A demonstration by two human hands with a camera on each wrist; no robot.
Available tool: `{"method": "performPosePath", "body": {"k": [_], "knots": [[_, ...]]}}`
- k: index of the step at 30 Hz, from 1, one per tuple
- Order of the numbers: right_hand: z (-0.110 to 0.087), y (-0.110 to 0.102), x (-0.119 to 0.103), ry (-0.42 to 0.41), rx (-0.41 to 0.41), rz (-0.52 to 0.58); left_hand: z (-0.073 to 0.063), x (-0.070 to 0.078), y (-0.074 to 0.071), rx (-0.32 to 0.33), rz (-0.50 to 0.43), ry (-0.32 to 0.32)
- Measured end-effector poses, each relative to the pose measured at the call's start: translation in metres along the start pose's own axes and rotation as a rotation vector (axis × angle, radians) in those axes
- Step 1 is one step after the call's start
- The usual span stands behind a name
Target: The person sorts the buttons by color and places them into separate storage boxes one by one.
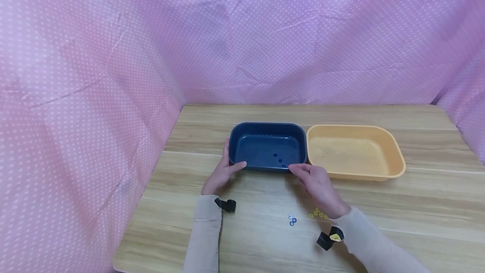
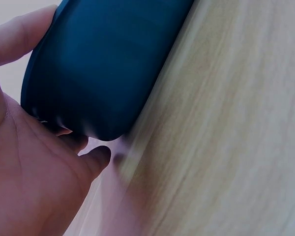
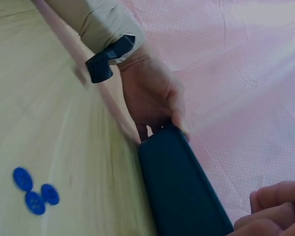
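My left hand (image 1: 219,175) holds the left end of a dark blue tray (image 1: 261,151). Its thumb lies on the front rim, and the other fingers are round the end wall. At the tray's front right rim is my right hand (image 1: 316,182), fingers bent and tips close together. Whether anything is between those fingertips is hidden. Several small dark blue buttons (image 1: 280,161) lie inside the tray near that corner. On the table in front are three blue buttons (image 3: 35,202), touching one another, and several yellow buttons (image 1: 316,213) beside the right wrist.
A yellow-orange tray (image 1: 392,155) stands against the blue tray's right side. Both rest on a wood-grain table (image 1: 257,247). Pink dotted cloth (image 1: 265,54) hangs behind the table and along its sides. Each wrist wears a black camera strap.
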State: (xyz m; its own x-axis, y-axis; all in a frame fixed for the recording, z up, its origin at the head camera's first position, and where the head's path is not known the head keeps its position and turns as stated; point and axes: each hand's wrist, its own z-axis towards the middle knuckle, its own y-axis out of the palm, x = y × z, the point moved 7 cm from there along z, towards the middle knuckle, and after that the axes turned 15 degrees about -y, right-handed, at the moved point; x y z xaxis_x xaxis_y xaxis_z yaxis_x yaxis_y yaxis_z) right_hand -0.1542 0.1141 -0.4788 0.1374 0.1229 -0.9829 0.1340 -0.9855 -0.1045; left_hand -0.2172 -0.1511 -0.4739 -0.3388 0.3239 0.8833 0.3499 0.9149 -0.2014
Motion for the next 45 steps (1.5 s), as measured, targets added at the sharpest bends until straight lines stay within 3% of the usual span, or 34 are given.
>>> {"method": "performPosePath", "body": {"k": [4,15,22,25,35,45], "knots": [[-0.003,0.0,0.004,-0.015,-0.032,-0.111,0.0,0.0,0.0,-0.004,-0.004,0.002],[-0.009,0.018,0.012,-0.198,-0.184,-0.418,-0.001,-0.002,0.0,-0.008,-0.003,-0.013],[-0.021,0.034,0.001,-0.349,-0.278,-0.855,0.0,-0.001,0.0,-0.011,-0.018,-0.003],[-0.028,0.04,-0.004,-0.42,-0.318,-0.97,0.001,-0.001,0.0,-0.01,-0.027,0.001],[-0.041,0.049,-0.007,-0.488,-0.398,-1.108,0.001,-0.003,-0.001,-0.009,-0.022,-0.003],[-0.048,0.055,-0.011,-0.609,-0.365,-1.188,0.002,-0.003,0.0,-0.011,-0.017,0.007]]}}
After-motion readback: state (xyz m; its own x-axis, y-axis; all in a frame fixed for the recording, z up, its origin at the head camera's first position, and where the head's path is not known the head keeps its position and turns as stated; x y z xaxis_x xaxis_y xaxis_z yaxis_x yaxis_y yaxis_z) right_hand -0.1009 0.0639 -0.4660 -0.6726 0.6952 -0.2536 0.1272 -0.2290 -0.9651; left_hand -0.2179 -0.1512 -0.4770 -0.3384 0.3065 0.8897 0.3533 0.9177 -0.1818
